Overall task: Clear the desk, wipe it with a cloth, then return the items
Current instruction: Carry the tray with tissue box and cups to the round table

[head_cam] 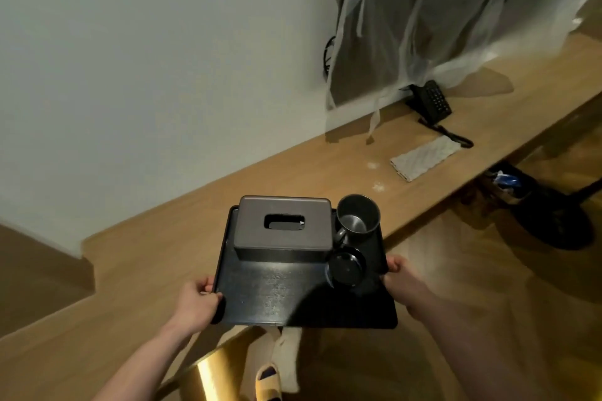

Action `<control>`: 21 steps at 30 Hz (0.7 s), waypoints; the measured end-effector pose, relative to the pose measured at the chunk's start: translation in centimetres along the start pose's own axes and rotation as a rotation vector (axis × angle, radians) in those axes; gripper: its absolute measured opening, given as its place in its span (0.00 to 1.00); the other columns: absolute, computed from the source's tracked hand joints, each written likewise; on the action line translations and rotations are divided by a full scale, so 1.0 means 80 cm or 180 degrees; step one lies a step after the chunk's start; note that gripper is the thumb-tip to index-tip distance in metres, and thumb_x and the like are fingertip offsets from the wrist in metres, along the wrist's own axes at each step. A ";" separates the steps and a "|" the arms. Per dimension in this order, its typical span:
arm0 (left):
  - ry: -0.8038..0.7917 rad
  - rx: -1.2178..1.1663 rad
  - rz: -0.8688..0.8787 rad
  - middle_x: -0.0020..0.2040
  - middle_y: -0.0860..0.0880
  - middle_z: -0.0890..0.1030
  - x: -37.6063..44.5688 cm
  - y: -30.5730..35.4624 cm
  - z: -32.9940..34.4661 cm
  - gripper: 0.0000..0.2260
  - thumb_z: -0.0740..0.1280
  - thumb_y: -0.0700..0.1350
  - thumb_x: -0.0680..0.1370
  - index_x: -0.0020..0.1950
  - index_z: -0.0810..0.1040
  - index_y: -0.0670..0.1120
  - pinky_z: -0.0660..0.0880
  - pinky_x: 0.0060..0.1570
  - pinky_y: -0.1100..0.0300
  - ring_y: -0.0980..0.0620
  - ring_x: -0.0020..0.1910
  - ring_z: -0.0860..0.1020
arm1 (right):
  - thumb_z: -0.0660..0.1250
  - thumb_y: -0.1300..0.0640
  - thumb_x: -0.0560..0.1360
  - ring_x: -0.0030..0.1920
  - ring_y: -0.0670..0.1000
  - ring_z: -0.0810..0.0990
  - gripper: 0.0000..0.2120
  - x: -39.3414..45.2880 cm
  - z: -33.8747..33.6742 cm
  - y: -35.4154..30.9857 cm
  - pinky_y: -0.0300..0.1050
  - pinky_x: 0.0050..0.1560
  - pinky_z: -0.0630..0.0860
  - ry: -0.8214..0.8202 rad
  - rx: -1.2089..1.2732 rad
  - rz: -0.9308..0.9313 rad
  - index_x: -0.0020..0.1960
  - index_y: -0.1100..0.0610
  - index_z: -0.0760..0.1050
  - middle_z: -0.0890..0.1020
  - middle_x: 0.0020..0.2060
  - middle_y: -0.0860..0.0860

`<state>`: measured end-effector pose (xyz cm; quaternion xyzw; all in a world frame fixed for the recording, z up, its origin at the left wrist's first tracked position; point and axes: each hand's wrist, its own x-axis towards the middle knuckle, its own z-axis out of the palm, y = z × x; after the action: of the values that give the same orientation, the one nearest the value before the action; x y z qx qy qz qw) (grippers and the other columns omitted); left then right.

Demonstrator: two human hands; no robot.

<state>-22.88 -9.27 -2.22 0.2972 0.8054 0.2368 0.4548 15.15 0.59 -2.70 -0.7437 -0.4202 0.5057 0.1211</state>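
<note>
A black tray (280, 299) hangs over the front edge of the wooden desk (146, 264), held by both hands. My left hand (195, 301) grips its left rim and my right hand (399, 277) grips its right rim. On the tray stand a grey tissue box (283, 242), a dark metal mug (357, 217) at the back right, and a black mug (347, 266) in front of it. A pale folded cloth (425, 158) lies flat on the desk further right.
A black desk phone (430, 101) with its cord sits near the wall by the cloth. A plastic-covered screen (407, 19) stands behind it. Under the desk are a dark bin (508, 184) and a round chair base (553, 221). A gold-coloured object (211, 374) is below me.
</note>
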 end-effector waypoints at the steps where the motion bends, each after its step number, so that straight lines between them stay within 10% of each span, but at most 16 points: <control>1: -0.0001 0.0048 0.0046 0.44 0.42 0.81 -0.010 0.010 0.016 0.07 0.65 0.31 0.80 0.45 0.78 0.42 0.73 0.39 0.55 0.44 0.46 0.78 | 0.65 0.67 0.77 0.53 0.52 0.77 0.12 -0.003 -0.020 0.011 0.50 0.50 0.76 0.0032 -0.0054 -0.0015 0.51 0.51 0.73 0.79 0.54 0.55; 21: -0.0498 0.0580 0.0512 0.43 0.45 0.84 -0.175 0.206 0.418 0.05 0.69 0.35 0.79 0.47 0.80 0.44 0.73 0.32 0.62 0.51 0.40 0.82 | 0.65 0.65 0.79 0.57 0.53 0.78 0.15 -0.005 -0.451 0.252 0.47 0.54 0.75 0.0626 0.0147 0.0180 0.65 0.56 0.73 0.80 0.56 0.53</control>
<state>16.42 -3.57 0.95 0.4184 0.7593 0.1746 0.4668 56.02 -3.33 1.92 -0.7983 -0.3733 0.4430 0.1645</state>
